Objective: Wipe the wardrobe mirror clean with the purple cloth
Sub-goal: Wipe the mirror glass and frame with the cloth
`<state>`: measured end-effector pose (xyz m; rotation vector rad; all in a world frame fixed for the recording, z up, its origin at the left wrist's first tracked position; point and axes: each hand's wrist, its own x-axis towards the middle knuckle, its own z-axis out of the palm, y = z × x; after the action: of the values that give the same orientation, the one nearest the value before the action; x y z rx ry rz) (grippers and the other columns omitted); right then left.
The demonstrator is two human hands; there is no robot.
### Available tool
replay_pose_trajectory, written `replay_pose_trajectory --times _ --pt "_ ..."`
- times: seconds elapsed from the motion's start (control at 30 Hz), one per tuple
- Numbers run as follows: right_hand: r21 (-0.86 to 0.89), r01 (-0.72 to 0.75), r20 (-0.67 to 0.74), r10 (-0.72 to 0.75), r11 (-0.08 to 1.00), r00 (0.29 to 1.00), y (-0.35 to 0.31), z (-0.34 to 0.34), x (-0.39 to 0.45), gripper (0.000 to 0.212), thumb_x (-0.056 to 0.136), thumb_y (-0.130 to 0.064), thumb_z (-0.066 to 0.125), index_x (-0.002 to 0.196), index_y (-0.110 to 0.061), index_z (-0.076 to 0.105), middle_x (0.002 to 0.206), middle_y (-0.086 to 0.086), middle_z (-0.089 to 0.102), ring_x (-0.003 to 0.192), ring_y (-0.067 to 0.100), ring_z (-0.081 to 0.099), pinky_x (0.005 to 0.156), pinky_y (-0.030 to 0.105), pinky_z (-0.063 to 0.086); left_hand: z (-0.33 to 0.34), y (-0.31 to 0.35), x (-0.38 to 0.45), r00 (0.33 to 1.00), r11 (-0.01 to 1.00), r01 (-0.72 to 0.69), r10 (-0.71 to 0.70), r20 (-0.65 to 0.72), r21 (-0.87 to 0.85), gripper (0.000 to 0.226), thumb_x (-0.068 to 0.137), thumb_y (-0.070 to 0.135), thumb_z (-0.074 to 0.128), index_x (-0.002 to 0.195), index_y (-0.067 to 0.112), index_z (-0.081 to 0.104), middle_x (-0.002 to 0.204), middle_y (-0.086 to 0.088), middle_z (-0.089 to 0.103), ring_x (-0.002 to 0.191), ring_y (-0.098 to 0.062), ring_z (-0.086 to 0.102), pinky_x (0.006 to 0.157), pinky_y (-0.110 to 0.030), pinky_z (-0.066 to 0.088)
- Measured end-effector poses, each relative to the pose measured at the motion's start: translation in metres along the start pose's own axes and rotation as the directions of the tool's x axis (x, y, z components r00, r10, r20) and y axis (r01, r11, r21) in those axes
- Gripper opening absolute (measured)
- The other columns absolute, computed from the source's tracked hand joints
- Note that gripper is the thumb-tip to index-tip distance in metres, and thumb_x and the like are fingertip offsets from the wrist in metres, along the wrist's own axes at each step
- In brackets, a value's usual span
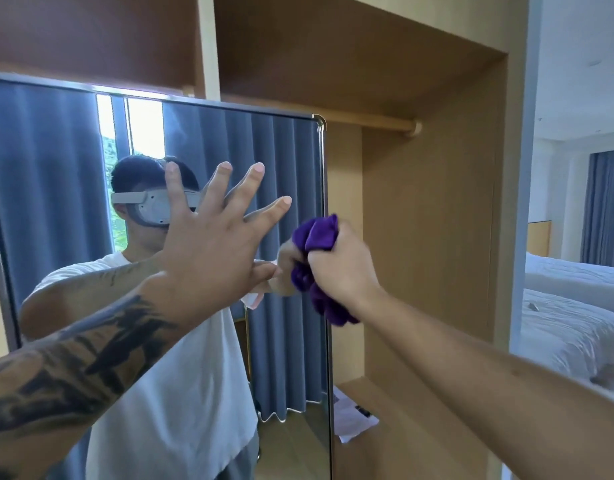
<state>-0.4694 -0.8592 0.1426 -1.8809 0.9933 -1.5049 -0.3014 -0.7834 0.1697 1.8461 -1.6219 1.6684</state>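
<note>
The wardrobe mirror is a tall, metal-framed panel filling the left half of the view. My left hand is spread flat with straight fingers against or just in front of the glass near its middle. My right hand grips the bunched purple cloth at the mirror's right edge, about halfway up. Part of the cloth hangs below my fist. I cannot tell whether the cloth touches the glass.
The open wooden wardrobe stands right of the mirror, with a hanging rail and papers on its lower shelf. A bed with white linen lies at the far right. The mirror reflects blue curtains, a window and a person.
</note>
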Motion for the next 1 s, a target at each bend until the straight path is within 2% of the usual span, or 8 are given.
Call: replay_pose_trajectory --times 0.07,0.23,0.33,0.5,0.7,0.8,0.87,1.0 --pt "-0.075 0.048 -0.029 -0.051 0.996 0.998 -0.024 -0.004 0.028 0.044 0.063 -0.023 0.046 0.101 -0.023 0.067 0.088 -0.001 0.076 0.079 0.022 0.074 0.073 0.043 0.064 0.001 -0.001 0.000 1.000 1.000 -0.002 0.002 -0.008 -0.012 0.094 0.081 0.091 0.037 0.162 0.049 0.010 0.175 -0.006 -0.001 0.158 -0.039 0.007 0.113 -0.080 0.010" --pt "-0.094 0.058 -0.063 -0.064 0.994 0.996 -0.060 -0.015 0.065 0.041 0.074 -0.013 0.054 0.113 -0.016 0.065 0.099 -0.003 0.070 0.088 0.017 0.069 0.068 0.030 0.054 0.003 0.000 0.000 1.000 1.000 -0.007 0.007 -0.014 0.005 0.093 0.082 0.090 0.038 0.161 0.050 0.009 0.175 -0.005 -0.002 0.158 -0.038 0.006 0.114 -0.079 0.009" --pt "-0.084 0.110 -0.094 -0.118 0.990 0.988 -0.049 -0.010 0.054 0.037 0.084 -0.010 0.056 0.121 -0.013 0.056 0.110 0.001 0.066 0.096 0.021 0.064 0.077 0.035 0.052 0.003 0.001 0.000 1.000 1.000 -0.002 0.001 -0.031 -0.010 0.093 0.082 0.091 0.038 0.161 0.051 0.009 0.175 -0.005 0.000 0.158 -0.038 0.008 0.114 -0.079 0.011" --pt "-0.025 0.169 -0.115 -0.171 0.985 0.979 0.002 0.008 0.007 0.030 0.079 -0.011 0.052 0.097 -0.032 0.062 0.099 -0.009 0.069 0.092 0.013 0.067 0.079 0.037 0.058 0.001 0.001 0.000 1.000 1.000 0.003 -0.003 -0.016 -0.024 0.095 0.080 0.092 0.039 0.161 0.048 0.015 0.175 -0.007 0.003 0.158 -0.040 0.010 0.113 -0.080 0.011" --pt "-0.028 -0.064 0.041 0.065 0.998 0.997 0.079 0.026 -0.053 0.037 0.070 -0.018 0.045 0.100 -0.036 0.057 0.100 0.001 0.069 0.084 0.028 0.072 0.067 0.051 0.063 -0.004 0.002 0.000 1.000 1.000 0.000 0.000 -0.002 0.001 0.095 0.082 0.090 0.037 0.162 0.047 0.009 0.174 -0.008 -0.001 0.157 -0.041 0.008 0.113 -0.080 0.013" --pt "0.038 -0.144 0.056 0.141 0.989 0.988 0.085 0.027 -0.060 0.038 0.071 -0.016 0.046 0.096 -0.043 0.054 0.096 0.009 0.071 0.082 0.033 0.074 0.065 0.053 0.064 -0.006 0.002 0.000 1.000 1.000 0.010 -0.010 0.002 -0.010 0.096 0.081 0.090 0.040 0.162 0.047 0.012 0.174 -0.008 0.000 0.157 -0.041 0.009 0.113 -0.080 0.012" --pt "0.065 -0.174 0.062 0.170 0.983 0.983 0.074 0.023 -0.058 0.034 0.076 -0.016 0.046 0.101 -0.036 0.056 0.090 0.013 0.073 0.070 0.033 0.075 0.058 0.055 0.062 -0.008 0.002 -0.001 1.000 1.000 0.008 -0.008 0.018 -0.010 0.096 0.082 0.090 0.039 0.162 0.047 0.008 0.174 -0.008 -0.003 0.158 -0.041 0.007 0.113 -0.080 0.011" --pt "0.092 -0.180 0.062 0.174 0.979 0.983 0.034 0.008 -0.038 0.029 0.083 -0.006 0.046 0.105 -0.018 0.060 0.084 0.012 0.075 0.064 0.029 0.074 0.053 0.040 0.061 -0.009 0.001 -0.001 1.000 1.000 0.002 -0.001 0.024 -0.031 0.095 0.082 0.090 0.036 0.162 0.047 0.007 0.174 -0.007 -0.005 0.158 -0.040 0.005 0.114 -0.079 0.009"
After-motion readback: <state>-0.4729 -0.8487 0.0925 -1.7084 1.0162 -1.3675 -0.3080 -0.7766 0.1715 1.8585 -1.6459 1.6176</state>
